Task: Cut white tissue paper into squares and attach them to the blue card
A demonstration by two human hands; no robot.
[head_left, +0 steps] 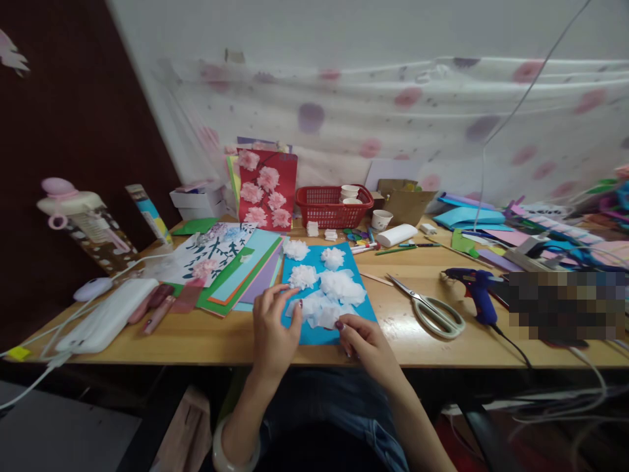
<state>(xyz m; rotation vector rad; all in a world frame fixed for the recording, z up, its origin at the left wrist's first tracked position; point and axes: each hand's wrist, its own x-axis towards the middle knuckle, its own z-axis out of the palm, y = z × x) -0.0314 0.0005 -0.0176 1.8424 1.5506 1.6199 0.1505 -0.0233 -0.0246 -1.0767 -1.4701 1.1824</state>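
A blue sheet of paper [366, 313] lies in front of me with white tissue-paper flowers [303, 276] on its upper half. Below them, loose white tissue [339, 288] is heaped in crumpled layers. My right hand [366, 341] is at the sheet's lower right, thumb and finger pinching the edge of a small white tissue piece [325, 318]. Over the sheet's lower left edge hovers my left hand [278, 321], fingers apart and curved beside the tissue. I see nothing held in it.
Scissors [432, 311] and a blue glue gun [474, 288] lie to the right. Coloured paper sheets [246, 275] are stacked at left, near a white power bank [108, 314]. Behind stand a red basket [314, 206], a red flower card [268, 190] and a paper cup [381, 219].
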